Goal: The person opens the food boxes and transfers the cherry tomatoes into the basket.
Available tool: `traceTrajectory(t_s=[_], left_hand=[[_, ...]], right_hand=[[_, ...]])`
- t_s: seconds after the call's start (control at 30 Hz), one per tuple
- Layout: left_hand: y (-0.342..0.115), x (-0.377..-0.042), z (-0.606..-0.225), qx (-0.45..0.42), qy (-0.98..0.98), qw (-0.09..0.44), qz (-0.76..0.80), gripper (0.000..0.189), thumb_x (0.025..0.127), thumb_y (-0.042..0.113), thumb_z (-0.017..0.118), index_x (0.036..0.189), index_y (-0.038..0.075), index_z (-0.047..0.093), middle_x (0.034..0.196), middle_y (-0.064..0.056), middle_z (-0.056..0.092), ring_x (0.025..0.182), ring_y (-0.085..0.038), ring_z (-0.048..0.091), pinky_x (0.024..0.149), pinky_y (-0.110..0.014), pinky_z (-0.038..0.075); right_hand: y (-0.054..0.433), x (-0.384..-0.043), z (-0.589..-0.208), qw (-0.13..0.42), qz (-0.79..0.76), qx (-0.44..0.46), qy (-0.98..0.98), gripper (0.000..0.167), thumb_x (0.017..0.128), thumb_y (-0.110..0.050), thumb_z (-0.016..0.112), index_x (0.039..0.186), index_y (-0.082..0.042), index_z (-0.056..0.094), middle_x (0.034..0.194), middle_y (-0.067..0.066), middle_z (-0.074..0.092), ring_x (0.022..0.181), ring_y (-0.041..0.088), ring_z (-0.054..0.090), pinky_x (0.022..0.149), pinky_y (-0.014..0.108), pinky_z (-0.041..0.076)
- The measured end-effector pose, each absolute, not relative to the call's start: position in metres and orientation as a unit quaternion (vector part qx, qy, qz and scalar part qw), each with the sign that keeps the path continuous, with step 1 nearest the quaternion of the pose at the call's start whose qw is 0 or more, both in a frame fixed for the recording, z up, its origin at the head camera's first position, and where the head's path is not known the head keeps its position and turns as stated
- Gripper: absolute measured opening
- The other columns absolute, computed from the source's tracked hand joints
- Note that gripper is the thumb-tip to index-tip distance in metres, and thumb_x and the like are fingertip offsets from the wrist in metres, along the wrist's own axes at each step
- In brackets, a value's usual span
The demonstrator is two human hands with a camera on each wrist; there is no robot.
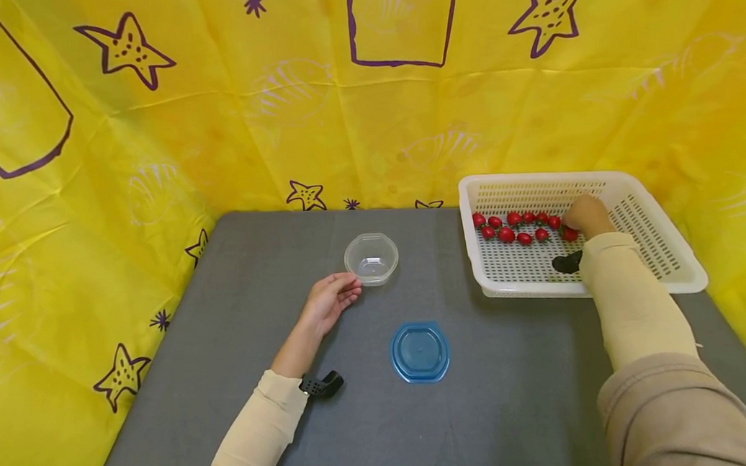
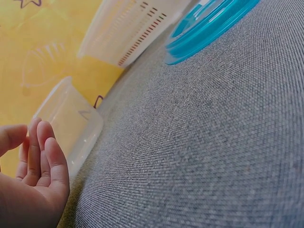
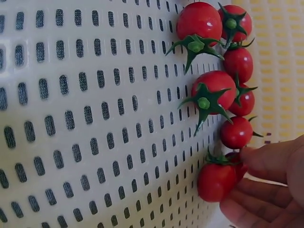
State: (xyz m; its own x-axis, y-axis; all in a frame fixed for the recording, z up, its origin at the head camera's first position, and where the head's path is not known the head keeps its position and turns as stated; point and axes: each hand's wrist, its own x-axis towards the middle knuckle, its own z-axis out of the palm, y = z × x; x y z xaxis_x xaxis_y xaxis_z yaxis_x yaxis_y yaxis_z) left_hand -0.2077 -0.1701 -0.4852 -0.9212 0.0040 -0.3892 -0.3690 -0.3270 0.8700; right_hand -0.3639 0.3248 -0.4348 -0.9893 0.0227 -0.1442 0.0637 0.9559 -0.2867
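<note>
My left hand [image 1: 327, 305] is at the near left edge of a clear plastic bowl [image 1: 382, 250], thumb and forefinger meeting at its rim. In the left wrist view the bowl [image 2: 88, 126] stands just beyond the lightly bent fingers [image 2: 58, 164]. My right hand [image 1: 589, 216] reaches into a white perforated basket [image 1: 664, 270]. Seen from the right wrist, its thumb and fingers [image 3: 270, 159] close round a cherry tomato [image 3: 236, 164], partly hidden behind another tomato [image 3: 213, 183]. Several more red cherry tomatoes [image 1: 506, 234] with green stems line the basket floor.
A blue lid [image 1: 420, 352] lies flat on the grey cloth-covered table [image 1: 489, 412], nearer than the bowl. Yellow patterned curtains [image 1: 308, 136] hang behind and at both sides. The basket's raised rim stands around the right hand.
</note>
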Motion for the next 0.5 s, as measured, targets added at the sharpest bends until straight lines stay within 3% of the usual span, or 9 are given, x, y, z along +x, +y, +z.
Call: traceTrajectory(t_s=[0.2, 0.4, 0.5], left_hand=[[-0.168, -0.208, -0.485, -0.162, 0.565, 0.112, 0.801, 0.008, 0.098, 0.007, 0.054, 0.093, 0.007, 0.06, 0.074, 0.002, 0.07, 0.067, -0.008, 0.065, 0.07, -0.022, 0.055], [-0.166, -0.207, -0.485, -0.167, 0.566, 0.11, 0.8, 0.01, 0.099, 0.008, 0.054, 0.092, 0.008, 0.062, 0.074, 0.002, 0.07, 0.068, -0.008, 0.066, 0.07, -0.021, 0.055], [-0.166, -0.207, -0.484, -0.172, 0.563, 0.108, 0.801, 0.011, 0.099, 0.009, 0.054, 0.091, 0.008, 0.061, 0.074, 0.002, 0.07, 0.067, -0.009, 0.066, 0.069, -0.021, 0.055]], right_hand=[[0.329, -0.363, -0.431, 0.065, -0.164, 0.01, 0.984, 0.026, 0.078, -0.011, 0.055, 0.079, 0.014, 0.06, 0.088, 0.035, 0.059, 0.077, 0.042, 0.053, 0.073, 0.054, 0.047], [0.331, -0.361, -0.424, 0.066, -0.163, 0.007, 0.984, 0.028, 0.081, -0.015, 0.057, 0.08, 0.012, 0.061, 0.089, 0.033, 0.06, 0.08, 0.045, 0.054, 0.075, 0.055, 0.047], [0.329, -0.358, -0.417, 0.07, -0.164, -0.006, 0.984, 0.032, 0.085, -0.017, 0.056, 0.09, 0.015, 0.062, 0.097, 0.036, 0.061, 0.089, 0.049, 0.056, 0.08, 0.058, 0.046]])
